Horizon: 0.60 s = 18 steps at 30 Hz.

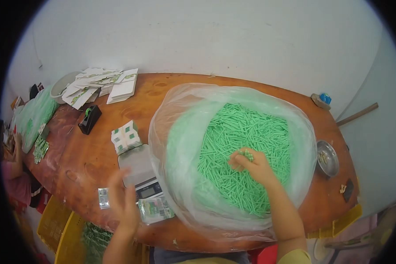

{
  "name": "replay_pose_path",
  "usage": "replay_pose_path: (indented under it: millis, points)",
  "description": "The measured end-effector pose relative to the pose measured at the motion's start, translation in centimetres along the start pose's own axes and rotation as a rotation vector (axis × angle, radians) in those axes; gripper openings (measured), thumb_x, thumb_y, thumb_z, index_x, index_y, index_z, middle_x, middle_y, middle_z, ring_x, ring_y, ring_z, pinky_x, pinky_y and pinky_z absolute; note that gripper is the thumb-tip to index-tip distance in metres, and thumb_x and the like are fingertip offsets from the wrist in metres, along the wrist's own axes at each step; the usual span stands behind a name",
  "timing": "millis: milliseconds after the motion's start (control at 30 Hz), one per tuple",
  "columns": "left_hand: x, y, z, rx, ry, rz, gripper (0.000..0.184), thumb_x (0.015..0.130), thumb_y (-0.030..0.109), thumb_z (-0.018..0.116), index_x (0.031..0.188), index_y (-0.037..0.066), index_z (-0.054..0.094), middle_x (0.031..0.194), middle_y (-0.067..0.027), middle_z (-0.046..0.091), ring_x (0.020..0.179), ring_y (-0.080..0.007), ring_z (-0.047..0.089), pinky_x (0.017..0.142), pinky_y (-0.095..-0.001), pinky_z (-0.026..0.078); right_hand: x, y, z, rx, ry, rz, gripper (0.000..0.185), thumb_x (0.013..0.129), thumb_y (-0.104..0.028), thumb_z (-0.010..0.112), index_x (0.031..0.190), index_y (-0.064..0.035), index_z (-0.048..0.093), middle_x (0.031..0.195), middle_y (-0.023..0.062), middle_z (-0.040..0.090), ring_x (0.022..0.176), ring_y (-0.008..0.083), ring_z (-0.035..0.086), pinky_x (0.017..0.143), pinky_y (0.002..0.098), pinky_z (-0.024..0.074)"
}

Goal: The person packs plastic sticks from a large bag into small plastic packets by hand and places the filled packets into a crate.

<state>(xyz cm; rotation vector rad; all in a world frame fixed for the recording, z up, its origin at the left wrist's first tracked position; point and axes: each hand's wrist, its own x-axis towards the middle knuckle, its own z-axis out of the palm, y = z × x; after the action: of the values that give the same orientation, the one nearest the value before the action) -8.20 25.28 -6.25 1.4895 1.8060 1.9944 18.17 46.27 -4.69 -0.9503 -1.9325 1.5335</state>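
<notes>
A large clear plastic bag (pixel 160 132) stands open on the table, full of thin green sticks (pixel 246 123) lying loose. My right hand (pixel 253 165) is over the middle of the sticks, its fingers closed around a small bunch of them, ends showing above the thumb. My left hand (pixel 125 202) is raised by the scale with fingers apart and slightly blurred, holding nothing. Behind it is a digital kitchen scale (pixel 138 165) with a grey plate. Printed plastic packets (pixel 156 209) lie in front of the scale, and a small silvery packet (pixel 103 198) is left of my hand.
White-and-green boxes (pixel 126 137) sit behind the scale. Further left are a black tape dispenser (pixel 89 119) and flat white cartons (pixel 123 86). A metal bowl (pixel 328 158) stands right of the bag. Another person (pixel 17 171) sits far left; yellow crates (pixel 55 222) are below the table edge.
</notes>
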Motion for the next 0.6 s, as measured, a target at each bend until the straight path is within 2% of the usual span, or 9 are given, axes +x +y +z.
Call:
replay_pose_path:
  millis: [33,100,200,267,333,400,500,567,600]
  points:
    - [-2.4,-1.2,-1.4,0.236,-0.101,-0.016,0.030,0.073,-0.006,0.054,0.104,-0.002,0.054,0.108,-0.0171,0.054,0.103,-0.0302,0.051,0.091,-0.0392,0.038,0.2,0.4,0.1,-0.002,0.027,-0.065,0.026,0.090,-0.022,0.054,0.100,0.0012,0.060,0.094,0.0096,0.066,0.087,0.0165,0.061,0.079,0.0316,0.0473]
    - [-5.5,-2.4,-2.5,0.457,-0.247,0.241,0.028,0.069,-0.007,0.056,0.096,-0.001,0.059,0.101,-0.0190,0.055,0.097,-0.0340,0.052,0.085,-0.0427,0.041,0.2,1.7,0.6,-0.001,0.080,-0.174,0.025,0.090,-0.022,0.054,0.100,0.0003,0.061,0.094,0.0087,0.066,0.085,0.0172,0.062,0.078,0.0314,0.0478]
    - [-8.7,-4.7,-3.8,0.589,-0.330,0.439,0.027,0.069,-0.001,0.060,0.096,0.000,0.060,0.101,-0.0178,0.056,0.096,-0.0349,0.052,0.081,-0.0432,0.042,0.1,2.5,0.2,-0.191,0.109,-0.180,0.023,0.089,-0.021,0.055,0.102,-0.0029,0.063,0.094,0.0063,0.066,0.084,0.0175,0.062,0.075,0.0310,0.0479]
    - [-8.5,-3.8,-3.5,0.694,-0.467,0.538,0.032,0.068,0.007,0.061,0.099,0.001,0.060,0.103,-0.0165,0.056,0.096,-0.0330,0.053,0.079,-0.0424,0.042,0.1,2.6,0.1,-0.294,0.157,-0.141,0.019,0.088,-0.017,0.055,0.100,-0.0045,0.063,0.095,0.0047,0.065,0.079,0.0154,0.060,0.071,0.0287,0.0465]
    - [-8.9,-3.4,-2.6,0.869,-0.601,0.448,0.037,0.067,0.014,0.058,0.101,0.000,0.059,0.104,-0.0160,0.057,0.096,-0.0318,0.054,0.076,-0.0407,0.043,-0.5,1.6,0.9,-0.340,0.334,-0.136,0.014,0.088,-0.013,0.055,0.094,-0.0029,0.063,0.083,0.0040,0.063,0.067,0.0142,0.055,0.066,0.0271,0.0447]
    - [-9.1,-4.5,-2.8,0.923,-0.645,0.501,0.033,0.065,0.011,0.060,0.096,0.000,0.060,0.103,-0.0158,0.057,0.094,-0.0310,0.055,0.074,-0.0410,0.044,-2.2,2.1,0.0,-0.068,0.506,-0.198,0.009,0.086,-0.009,0.055,0.086,-0.0023,0.061,0.074,0.0020,0.056,0.063,0.0119,0.048,0.061,0.0249,0.0412]
    - [-9.7,-5.7,-3.1,0.805,-0.639,0.559,0.031,0.065,0.008,0.058,0.095,0.000,0.060,0.100,-0.0150,0.058,0.092,-0.0294,0.056,0.072,-0.0393,0.047,-2.9,5.1,-0.3,-0.317,0.583,-0.383,0.007,0.084,-0.009,0.057,0.080,-0.0034,0.060,0.074,0.0025,0.053,0.068,0.0145,0.048,0.062,0.0270,0.0387]
    - [-10.1,-6.5,-3.3,0.706,-0.636,0.544,0.031,0.065,0.006,0.058,0.095,0.000,0.060,0.098,-0.0140,0.059,0.089,-0.0288,0.058,0.071,-0.0373,0.048,-3.3,9.3,-1.9,-1.115,0.489,-0.545,0.007,0.081,-0.010,0.059,0.078,-0.0041,0.059,0.078,0.0050,0.055,0.077,0.0191,0.050,0.068,0.0309,0.0389]
    - [-9.9,-6.7,-3.3,0.682,-0.639,0.510,0.030,0.065,0.005,0.060,0.094,0.000,0.061,0.097,-0.0134,0.059,0.088,-0.0289,0.058,0.071,-0.0363,0.049,-3.8,9.3,-2.3,-1.008,0.471,-0.448,0.008,0.081,-0.011,0.060,0.078,-0.0038,0.058,0.080,0.0062,0.057,0.081,0.0215,0.051,0.073,0.0327,0.0393]
